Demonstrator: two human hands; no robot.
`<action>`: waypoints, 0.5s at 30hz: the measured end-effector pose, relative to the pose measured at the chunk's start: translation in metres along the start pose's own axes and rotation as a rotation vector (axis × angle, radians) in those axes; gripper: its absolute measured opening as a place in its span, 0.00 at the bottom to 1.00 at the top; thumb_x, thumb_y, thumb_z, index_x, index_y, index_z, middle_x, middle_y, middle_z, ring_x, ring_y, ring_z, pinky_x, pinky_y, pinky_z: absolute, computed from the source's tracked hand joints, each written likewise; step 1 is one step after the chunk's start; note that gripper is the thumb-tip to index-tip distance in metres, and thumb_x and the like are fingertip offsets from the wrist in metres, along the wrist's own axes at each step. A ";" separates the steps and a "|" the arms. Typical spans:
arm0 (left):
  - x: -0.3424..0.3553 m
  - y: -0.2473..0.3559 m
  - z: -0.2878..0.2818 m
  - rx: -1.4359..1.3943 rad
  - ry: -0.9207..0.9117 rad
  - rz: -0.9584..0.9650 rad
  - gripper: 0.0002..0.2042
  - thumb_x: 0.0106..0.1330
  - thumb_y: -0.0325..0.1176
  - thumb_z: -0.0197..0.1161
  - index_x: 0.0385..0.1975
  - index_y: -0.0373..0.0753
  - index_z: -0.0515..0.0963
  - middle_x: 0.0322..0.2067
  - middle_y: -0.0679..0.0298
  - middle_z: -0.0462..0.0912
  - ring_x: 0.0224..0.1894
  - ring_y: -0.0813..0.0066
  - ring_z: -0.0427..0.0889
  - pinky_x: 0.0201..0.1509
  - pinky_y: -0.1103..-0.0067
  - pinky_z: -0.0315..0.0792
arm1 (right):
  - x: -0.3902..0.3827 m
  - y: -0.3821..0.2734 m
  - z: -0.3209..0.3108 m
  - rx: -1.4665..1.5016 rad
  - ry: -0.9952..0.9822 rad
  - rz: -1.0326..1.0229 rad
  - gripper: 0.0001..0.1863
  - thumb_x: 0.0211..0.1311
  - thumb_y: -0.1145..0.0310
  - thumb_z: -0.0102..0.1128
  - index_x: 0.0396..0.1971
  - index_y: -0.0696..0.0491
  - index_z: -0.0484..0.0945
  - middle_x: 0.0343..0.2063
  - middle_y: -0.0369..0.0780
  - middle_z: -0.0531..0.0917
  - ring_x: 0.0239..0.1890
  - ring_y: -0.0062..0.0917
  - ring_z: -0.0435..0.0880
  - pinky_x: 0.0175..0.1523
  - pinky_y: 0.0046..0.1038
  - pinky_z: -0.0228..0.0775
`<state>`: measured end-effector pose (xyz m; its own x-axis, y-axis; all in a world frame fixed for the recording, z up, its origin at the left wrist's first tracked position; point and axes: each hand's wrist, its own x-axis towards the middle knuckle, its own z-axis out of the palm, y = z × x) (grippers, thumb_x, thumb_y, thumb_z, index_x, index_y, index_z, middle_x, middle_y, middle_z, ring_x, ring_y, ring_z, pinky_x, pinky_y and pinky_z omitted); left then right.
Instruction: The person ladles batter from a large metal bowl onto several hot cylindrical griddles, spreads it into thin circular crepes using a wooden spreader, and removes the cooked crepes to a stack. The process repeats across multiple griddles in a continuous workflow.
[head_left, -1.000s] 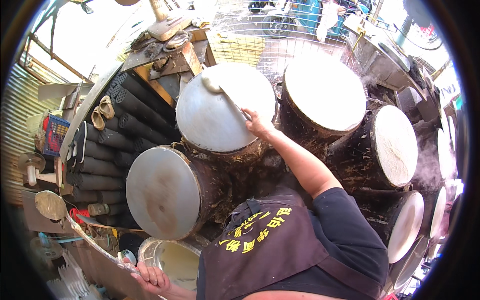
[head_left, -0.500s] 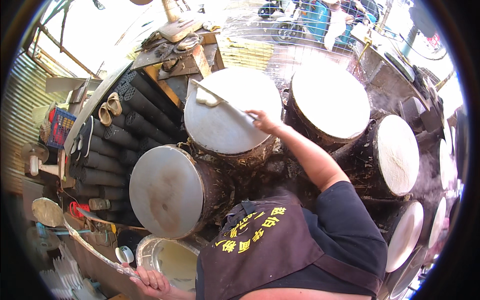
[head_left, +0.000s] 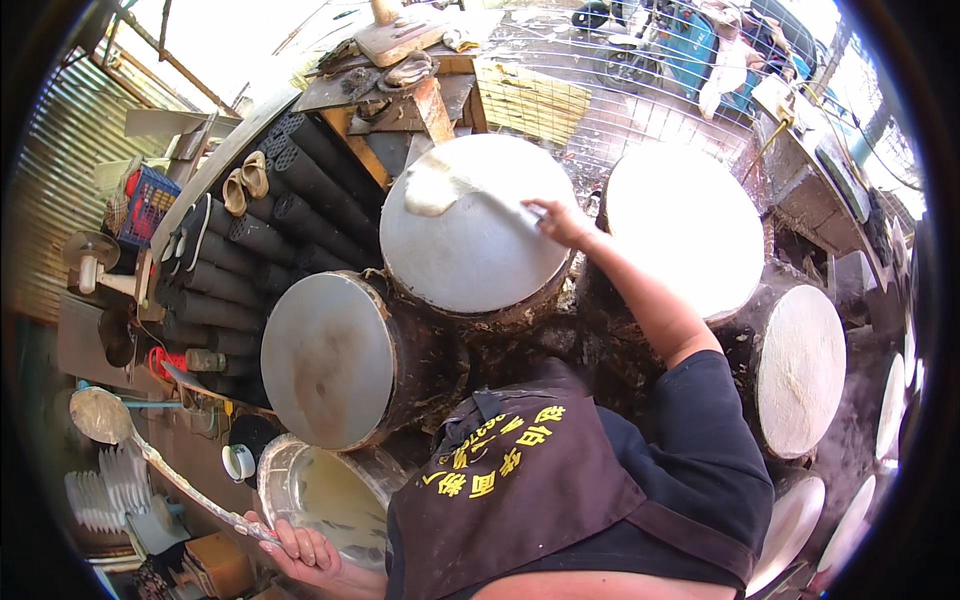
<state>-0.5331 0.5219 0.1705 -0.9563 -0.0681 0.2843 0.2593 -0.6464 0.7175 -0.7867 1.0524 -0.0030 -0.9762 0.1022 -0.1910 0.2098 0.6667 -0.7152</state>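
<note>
My left hand point(head_left: 305, 552) is closed round the handle of a long ladle point(head_left: 100, 415), whose batter-crusted bowl is held out to the left. Beside that hand stands a pail point(head_left: 272, 490) of pale liquid batter. My right arm reaches over a round grey griddle point(head_left: 470, 275) at far centre. In my right hand point(head_left: 566, 224) is a long, pale, flat scraper point(head_left: 500, 205), blurred by motion, lying across the griddle. A white patch of batter point(head_left: 430, 192) shows near its far end. Nearer and left is another griddle point(head_left: 330, 365), bare with a brown stain.
Drum stoves with white-coated tops point(head_left: 683, 235) point(head_left: 800, 370) curve round my right side. Stacked black coal cylinders point(head_left: 270, 215) fill the left, with tan shoes point(head_left: 244, 184) on them. A wire fence point(head_left: 610, 110) and a cluttered bench point(head_left: 390, 95) stand at the back.
The view has shifted a little. My right hand has moved the scraper over the far griddle; its raised far corner no longer shows. My left hand still holds the ladle out.
</note>
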 end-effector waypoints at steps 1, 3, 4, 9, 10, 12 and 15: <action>0.000 -0.002 0.002 -0.010 0.003 -0.003 0.24 0.76 0.37 0.41 0.67 0.37 0.48 0.20 0.69 0.58 0.10 0.88 0.53 0.07 0.90 0.55 | 0.014 0.025 -0.002 -0.029 0.235 -0.059 0.27 0.54 0.76 0.53 0.56 0.41 0.73 0.41 0.48 0.83 0.38 0.28 0.84 0.48 0.31 0.77; -0.001 -0.005 0.008 -0.011 0.022 -0.006 0.23 0.76 0.37 0.41 0.67 0.37 0.48 0.20 0.69 0.58 0.10 0.88 0.54 0.07 0.90 0.56 | 0.046 0.057 0.004 -0.007 0.277 0.016 0.26 0.54 0.77 0.53 0.54 0.42 0.76 0.38 0.48 0.84 0.38 0.29 0.85 0.46 0.30 0.78; -0.003 -0.006 0.011 -0.007 0.038 0.002 0.23 0.76 0.37 0.41 0.67 0.37 0.48 0.21 0.69 0.59 0.10 0.88 0.54 0.07 0.90 0.56 | 0.047 0.042 0.001 -0.031 0.261 0.028 0.25 0.54 0.78 0.54 0.53 0.42 0.76 0.38 0.48 0.84 0.35 0.28 0.84 0.44 0.28 0.78; -0.010 -0.012 0.018 -0.025 0.040 0.005 0.23 0.76 0.37 0.41 0.67 0.36 0.48 0.21 0.69 0.59 0.11 0.88 0.54 0.07 0.89 0.56 | 0.029 0.016 0.042 0.056 0.000 -0.330 0.28 0.53 0.78 0.53 0.55 0.40 0.74 0.34 0.43 0.84 0.34 0.29 0.80 0.42 0.32 0.74; -0.016 -0.010 0.016 -0.029 0.061 0.020 0.24 0.76 0.36 0.41 0.67 0.36 0.48 0.21 0.69 0.59 0.11 0.87 0.54 0.07 0.89 0.56 | 0.022 0.011 0.032 0.059 -0.020 -0.425 0.29 0.52 0.78 0.53 0.57 0.39 0.73 0.33 0.43 0.84 0.34 0.30 0.80 0.43 0.34 0.73; -0.024 -0.007 0.011 -0.051 0.110 0.048 0.24 0.76 0.37 0.40 0.68 0.38 0.48 0.21 0.68 0.59 0.11 0.87 0.55 0.06 0.89 0.54 | 0.018 0.021 -0.001 0.083 -0.061 -0.270 0.29 0.52 0.77 0.52 0.57 0.40 0.73 0.32 0.46 0.84 0.34 0.30 0.82 0.45 0.33 0.75; -0.032 -0.003 0.007 -0.090 0.175 0.072 0.24 0.76 0.39 0.40 0.68 0.40 0.47 0.21 0.68 0.60 0.11 0.86 0.55 0.05 0.88 0.53 | 0.041 0.038 -0.024 -0.052 0.201 -0.046 0.26 0.55 0.78 0.50 0.55 0.42 0.75 0.33 0.43 0.83 0.29 0.29 0.82 0.42 0.31 0.77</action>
<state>-0.5025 0.5309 0.1636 -0.9465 -0.2428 0.2127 0.3227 -0.6997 0.6374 -0.8203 1.0997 -0.0215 -0.9770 0.2127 -0.0168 0.1666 0.7109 -0.6833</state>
